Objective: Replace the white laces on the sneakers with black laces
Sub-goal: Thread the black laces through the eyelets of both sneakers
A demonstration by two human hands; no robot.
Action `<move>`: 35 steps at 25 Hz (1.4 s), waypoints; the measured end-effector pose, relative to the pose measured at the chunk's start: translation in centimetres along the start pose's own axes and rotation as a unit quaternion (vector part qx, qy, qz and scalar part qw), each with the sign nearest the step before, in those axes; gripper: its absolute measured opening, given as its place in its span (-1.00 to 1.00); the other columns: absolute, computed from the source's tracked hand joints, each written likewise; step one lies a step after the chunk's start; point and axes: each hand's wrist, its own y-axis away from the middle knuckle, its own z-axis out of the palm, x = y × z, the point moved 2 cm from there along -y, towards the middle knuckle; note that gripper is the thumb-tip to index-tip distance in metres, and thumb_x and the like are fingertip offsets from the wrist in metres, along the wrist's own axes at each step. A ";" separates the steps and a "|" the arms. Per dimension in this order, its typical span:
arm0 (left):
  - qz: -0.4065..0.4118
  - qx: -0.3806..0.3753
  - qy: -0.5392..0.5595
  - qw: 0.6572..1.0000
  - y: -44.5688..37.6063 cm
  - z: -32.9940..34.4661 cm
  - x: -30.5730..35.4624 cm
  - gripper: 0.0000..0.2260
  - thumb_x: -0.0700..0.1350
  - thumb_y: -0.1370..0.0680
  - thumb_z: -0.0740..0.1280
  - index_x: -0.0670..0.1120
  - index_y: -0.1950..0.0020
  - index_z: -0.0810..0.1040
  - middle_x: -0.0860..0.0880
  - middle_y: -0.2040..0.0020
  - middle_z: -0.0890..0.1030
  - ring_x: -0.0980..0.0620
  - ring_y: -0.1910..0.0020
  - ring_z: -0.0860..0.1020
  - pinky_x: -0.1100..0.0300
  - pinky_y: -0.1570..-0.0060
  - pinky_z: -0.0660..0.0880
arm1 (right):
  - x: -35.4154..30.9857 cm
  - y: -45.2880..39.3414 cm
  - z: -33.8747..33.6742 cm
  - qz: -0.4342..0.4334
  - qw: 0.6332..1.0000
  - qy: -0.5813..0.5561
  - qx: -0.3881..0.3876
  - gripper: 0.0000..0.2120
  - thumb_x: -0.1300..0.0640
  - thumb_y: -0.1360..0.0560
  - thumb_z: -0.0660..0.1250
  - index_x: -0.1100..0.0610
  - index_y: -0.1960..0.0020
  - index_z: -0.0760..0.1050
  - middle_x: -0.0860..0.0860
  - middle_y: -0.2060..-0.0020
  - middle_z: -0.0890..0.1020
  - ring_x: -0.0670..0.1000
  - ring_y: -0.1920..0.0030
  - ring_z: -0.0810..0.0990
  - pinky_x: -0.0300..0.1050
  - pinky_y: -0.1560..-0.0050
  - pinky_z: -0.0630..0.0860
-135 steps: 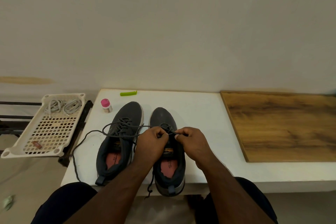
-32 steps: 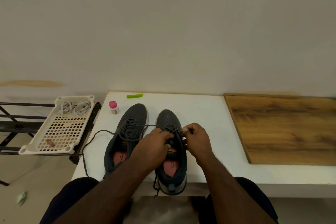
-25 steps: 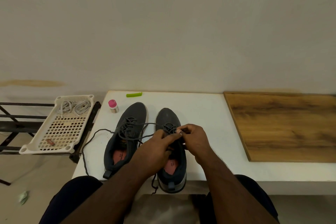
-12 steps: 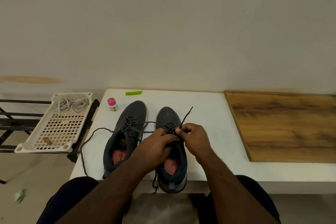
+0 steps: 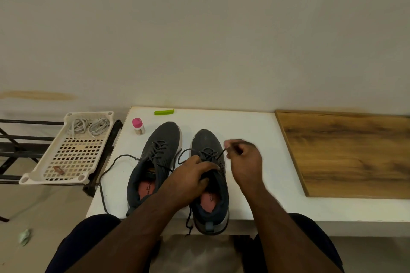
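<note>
Sneakers sit side by side on the white table. On the right sneaker the left hand grips the tongue, fingers curled over the opening. Just beside its toe end, the right hand pinches the black lace, which runs taut from the eyelets up to the fingertips. The left sneaker is already laced black.

Right hand motion-blurred; lace grip unclear. Left hand hides the right sneaker's tongue. Wooden board cut off at right edge.
</note>
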 end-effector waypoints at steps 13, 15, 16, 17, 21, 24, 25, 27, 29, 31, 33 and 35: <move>0.005 0.000 -0.001 1.000 -0.1 0.2 -0.1 -0.62 -0.07 -0.59 0.27 0.20 -0.39 0.46 0.12 -0.10 0.39 0.15 -0.08 0.43 0.31 -0.06 0.39 | -0.2 -0.1 -0.9 0.000 1.000 -0.022 -0.018 -0.94 0.07 -0.54 0.43 -0.06 0.01 0.58 -0.17 0.17 0.64 -0.21 0.12 0.61 -0.36 0.08 0.51; 0.006 -0.005 0.003 1.000 -0.1 0.2 0.1 -0.61 -0.07 -0.58 0.27 0.22 -0.39 0.45 0.12 -0.09 0.39 0.15 -0.07 0.43 0.30 -0.04 0.39 | 0.8 0.4 0.3 0.035 0.992 0.041 -0.116 -0.92 0.08 -0.52 0.46 -0.03 0.00 0.62 -0.18 0.13 0.66 -0.18 0.07 0.63 -0.23 -0.05 0.55; 0.005 -0.006 0.005 1.000 0.0 0.2 0.1 -0.61 -0.07 -0.58 0.27 0.22 -0.39 0.45 0.12 -0.10 0.39 0.15 -0.07 0.42 0.30 -0.04 0.39 | 0.9 0.4 0.8 0.039 0.988 0.068 -0.137 -0.96 0.09 -0.52 0.44 -0.03 0.04 0.64 -0.17 0.14 0.67 -0.17 0.07 0.63 -0.19 -0.07 0.55; 0.004 -0.004 0.006 1.000 0.0 0.1 0.0 -0.61 -0.07 -0.58 0.26 0.22 -0.39 0.45 0.11 -0.11 0.40 0.16 -0.08 0.42 0.30 -0.05 0.39 | 0.6 0.4 0.9 0.031 0.988 0.085 -0.127 -0.93 0.12 -0.54 0.41 -0.03 0.08 0.65 -0.17 0.17 0.67 -0.16 0.09 0.63 -0.17 -0.05 0.55; 0.001 0.001 -0.001 1.000 0.0 0.0 0.0 -0.63 -0.08 -0.59 0.27 0.18 -0.39 0.46 0.12 -0.14 0.40 0.16 -0.10 0.42 0.38 -0.04 0.33 | -0.1 -0.5 -0.5 0.011 0.999 -0.023 0.022 -0.90 0.14 -0.57 0.37 -0.03 0.07 0.60 -0.12 0.20 0.68 -0.10 0.16 0.67 -0.02 0.05 0.64; 0.004 -0.001 -0.001 1.000 0.0 0.1 0.2 -0.63 -0.07 -0.59 0.27 0.19 -0.38 0.46 0.15 -0.09 0.36 0.19 -0.06 0.39 0.48 0.05 0.26 | 0.4 0.2 0.2 0.049 0.996 -0.002 -0.077 -0.90 0.09 -0.52 0.44 -0.08 0.03 0.56 -0.13 0.15 0.68 -0.11 0.11 0.66 0.07 0.00 0.65; 0.004 -0.001 0.003 1.000 0.0 0.0 0.3 -0.63 -0.07 -0.59 0.26 0.20 -0.38 0.47 0.15 -0.08 0.36 0.20 -0.05 0.39 0.49 0.06 0.25 | 0.4 0.4 0.6 0.054 0.992 0.026 -0.109 -0.92 0.09 -0.52 0.44 -0.07 0.04 0.58 -0.13 0.15 0.68 -0.12 0.11 0.66 0.05 -0.04 0.64; -0.001 0.001 0.007 1.000 0.1 -0.1 0.3 -0.63 -0.08 -0.59 0.26 0.20 -0.37 0.47 0.16 -0.08 0.36 0.19 -0.06 0.39 0.46 0.02 0.28 | 0.3 0.3 0.9 0.042 0.991 0.057 -0.117 -0.90 0.13 -0.54 0.41 -0.06 0.10 0.60 -0.14 0.18 0.68 -0.14 0.12 0.65 0.02 -0.09 0.62; -0.009 0.002 0.006 1.000 0.1 -0.2 0.2 -0.63 -0.09 -0.59 0.27 0.18 -0.38 0.47 0.14 -0.12 0.39 0.16 -0.11 0.42 0.38 -0.05 0.32 | 0.1 0.0 0.3 0.044 0.997 0.024 -0.058 -0.83 0.15 -0.55 0.40 -0.08 0.16 0.58 -0.10 0.22 0.69 -0.09 0.15 0.67 0.09 -0.05 0.64; -0.016 0.003 0.005 1.000 0.0 -0.2 0.2 -0.63 -0.09 -0.59 0.27 0.17 -0.38 0.47 0.11 -0.14 0.42 0.13 -0.13 0.44 0.34 -0.08 0.35 | -0.1 -0.2 -0.2 0.057 0.998 -0.012 -0.014 -0.83 0.15 -0.55 0.40 -0.08 0.16 0.58 -0.08 0.26 0.70 -0.05 0.16 0.69 0.13 -0.01 0.65; -0.016 -0.002 0.005 1.000 0.0 -0.1 0.3 -0.63 -0.08 -0.59 0.29 0.17 -0.38 0.48 0.11 -0.13 0.42 0.13 -0.13 0.45 0.34 -0.09 0.35 | -0.7 0.0 -0.5 0.095 0.990 -0.106 0.004 -0.90 0.19 -0.55 0.41 0.01 0.08 0.59 -0.05 0.24 0.71 -0.02 0.15 0.70 0.11 -0.03 0.64; -0.017 -0.010 0.014 1.000 0.2 -0.2 0.2 -0.65 -0.03 -0.58 0.31 0.19 -0.36 0.49 0.14 -0.12 0.43 0.18 -0.11 0.45 0.34 -0.09 0.36 | -1.3 -0.4 -1.1 0.169 0.934 -0.312 0.044 -0.91 0.20 -0.58 0.36 0.11 -0.09 0.54 0.04 0.19 0.72 0.06 0.13 0.70 0.06 -0.03 0.62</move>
